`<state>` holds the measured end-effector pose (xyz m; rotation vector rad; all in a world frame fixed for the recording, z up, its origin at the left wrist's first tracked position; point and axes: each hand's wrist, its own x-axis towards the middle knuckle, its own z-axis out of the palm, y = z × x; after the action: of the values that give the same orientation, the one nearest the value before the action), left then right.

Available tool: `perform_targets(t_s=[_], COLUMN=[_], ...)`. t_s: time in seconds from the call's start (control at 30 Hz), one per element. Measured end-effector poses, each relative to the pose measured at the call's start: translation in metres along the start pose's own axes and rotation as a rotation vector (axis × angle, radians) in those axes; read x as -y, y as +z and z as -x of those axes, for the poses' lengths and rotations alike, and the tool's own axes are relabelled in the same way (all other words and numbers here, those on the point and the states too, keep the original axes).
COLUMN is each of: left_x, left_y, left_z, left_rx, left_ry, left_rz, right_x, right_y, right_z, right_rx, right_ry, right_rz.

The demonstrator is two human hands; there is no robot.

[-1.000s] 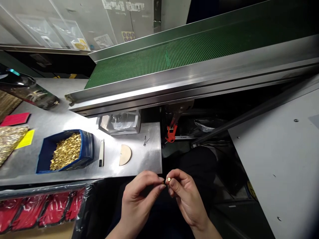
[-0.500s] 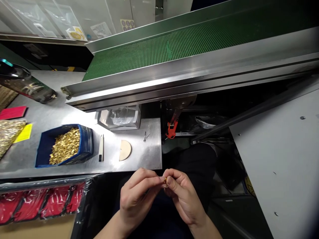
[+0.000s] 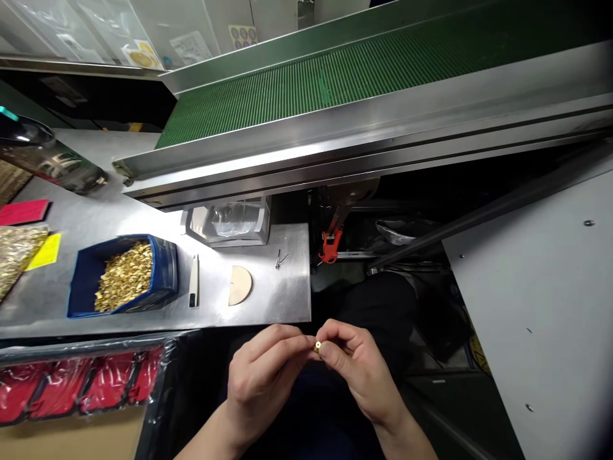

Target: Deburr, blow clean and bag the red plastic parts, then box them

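Between the fingertips of both hands sits a small brass fitting [image 3: 317, 346] with a hole in its end. My left hand [image 3: 271, 364] pinches it from the left, fingers closed. From the right, my right hand [image 3: 357, 367] grips it between thumb and index finger. Both hands are above my lap, just off the front edge of the metal table [image 3: 268, 313]. On that table a blue bin [image 3: 165, 275] holds a heap of small gold-coloured metal parts [image 3: 125, 276], too small to make out singly.
A white-handled tool [image 3: 194, 281], a half-round wooden disc [image 3: 240, 285], a small metal piece [image 3: 280, 259] and a clear-fronted tray [image 3: 230, 223] lie on the table. A green conveyor [image 3: 268, 102] crosses behind. Red parts [image 3: 108, 383] under plastic fill a box at lower left.
The brass fitting has turned, so its holed end now faces up towards me. Both hands keep their pinch and have barely shifted. The whole view has moved slightly.
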<state>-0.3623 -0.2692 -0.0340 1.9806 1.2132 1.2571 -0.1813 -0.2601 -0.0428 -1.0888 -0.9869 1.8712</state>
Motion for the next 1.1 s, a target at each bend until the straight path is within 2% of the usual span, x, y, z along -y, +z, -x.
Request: perform_targets(t_s=[0.27, 0.4, 0.57, 0.73, 0.9, 1.0, 1.1], left_x=[-0.004, -0.005, -0.005, 0.0, 0.003, 0.007, 0.021], left_y=[-0.001, 0.0, -0.001, -0.004, -0.007, -0.013, -0.015], left_z=[0.001, 0.0, 0.002, 0.005, 0.001, 0.003, 0.009], left_rx=[-0.038, -0.04, -0.041, -0.017, 0.025, 0.063, 0.099], left_ry=[0.089, 0.103, 0.115, 0.178, 0.166, 0.215, 0.273], left_rz=[-0.042, -0.06, -0.057, -0.069, -0.063, -0.074, -0.186], right_x=[0.001, 0.004, 0.003, 0.003, 0.008, 0.011, 0.01], right_y=[0.004, 0.003, 0.003, 0.002, -0.004, -0.003, 0.001], right_z=[0.005, 0.007, 0.007, 0.005, 0.001, -0.002, -0.007], right_rx=[-0.043, -0.077, -0.105, -0.051, 0.026, -0.041, -0.118], right_ry=[-0.035, -0.05, -0.137, -0.102, -0.032, -0.046, -0.027], right_rz=[0.018, 0.111, 0.203, 0.153, 0.134, 0.168, 0.151])
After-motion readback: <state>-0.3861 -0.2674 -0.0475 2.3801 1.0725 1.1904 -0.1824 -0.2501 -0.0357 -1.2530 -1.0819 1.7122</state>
